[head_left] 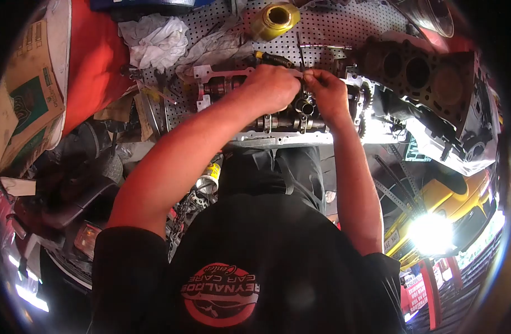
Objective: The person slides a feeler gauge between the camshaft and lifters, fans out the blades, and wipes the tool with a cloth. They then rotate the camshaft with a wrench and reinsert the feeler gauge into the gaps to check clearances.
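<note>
A cylinder head (pixel 316 123) with camshafts lies in front of me on a perforated metal surface. My left hand (pixel 275 86) is closed over its middle; what its fingers hold is hidden. Close by on the right, my right hand (pixel 328 92) pinches thumb and finger together at the far edge of the head, on something too small to make out. Just beyond the left hand is a tool with a yellow and black handle (pixel 273 59). A thin dark rod (pixel 301 53) rises near the right fingertips. Below the hands shows a round metal bore (pixel 304 106).
An engine block (pixel 422 78) with large bores stands at the right. A yellow bottle (pixel 275 21) and crumpled rags (pixel 155 42) are at the back of the perforated surface (pixel 222 11). A cardboard box (pixel 30 106) is far left. A bright lamp (pixel 431 234) shines at lower right.
</note>
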The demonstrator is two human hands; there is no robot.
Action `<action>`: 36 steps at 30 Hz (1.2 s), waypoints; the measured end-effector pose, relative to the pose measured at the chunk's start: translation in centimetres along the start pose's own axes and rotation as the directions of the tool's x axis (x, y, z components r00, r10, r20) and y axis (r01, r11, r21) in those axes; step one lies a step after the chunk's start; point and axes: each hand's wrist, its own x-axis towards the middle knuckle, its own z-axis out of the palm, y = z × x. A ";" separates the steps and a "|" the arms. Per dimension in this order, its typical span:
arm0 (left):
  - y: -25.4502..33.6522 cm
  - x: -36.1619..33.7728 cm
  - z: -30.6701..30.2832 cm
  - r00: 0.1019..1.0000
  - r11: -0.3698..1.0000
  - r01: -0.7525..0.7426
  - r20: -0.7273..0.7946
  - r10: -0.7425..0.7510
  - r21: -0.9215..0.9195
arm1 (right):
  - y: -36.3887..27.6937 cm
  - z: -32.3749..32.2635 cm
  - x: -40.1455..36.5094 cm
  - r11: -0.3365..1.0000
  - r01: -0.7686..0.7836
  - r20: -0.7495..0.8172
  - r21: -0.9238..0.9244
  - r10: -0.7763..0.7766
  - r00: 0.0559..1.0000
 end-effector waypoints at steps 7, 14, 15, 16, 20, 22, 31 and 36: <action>0.9 -0.1 -0.9 0.998 0.999 -0.008 0.063 0.005 0.047 | 0.6 -0.1 -0.8 0.997 0.017 -0.015 0.076 -0.015 1.000; 1.0 0.1 -2.6 0.995 0.999 -0.025 0.100 0.022 0.031 | 0.4 0.2 -0.3 0.997 0.003 -0.061 0.072 0.001 0.998; 1.1 0.1 -2.5 0.995 0.999 -0.031 0.096 0.027 0.036 | 0.4 0.4 -0.4 0.996 0.002 -0.070 0.091 0.005 0.998; 1.1 0.0 -2.3 0.997 0.998 -0.014 0.083 0.010 0.055 | 0.4 0.5 -0.4 0.996 0.004 -0.082 0.087 0.003 0.997; 0.5 0.1 -2.4 0.998 0.990 0.000 0.058 -0.008 0.140 | -0.3 1.1 -0.4 0.995 0.067 -0.123 0.072 -0.058 0.991; 0.5 -0.1 -4.9 0.994 0.985 0.051 0.088 -0.066 0.163 | -2.3 1.0 -0.1 0.994 0.071 -0.116 0.086 -0.061 0.991; -0.3 -0.3 -3.5 0.990 0.995 0.082 0.113 -0.089 0.064 | -1.9 0.9 0.1 0.987 0.065 -0.031 0.146 -0.061 0.998; 0.0 1.1 -2.1 0.987 0.997 0.035 0.153 -0.045 0.070 | 0.9 0.4 0.9 0.995 0.017 -0.035 0.099 -0.014 0.999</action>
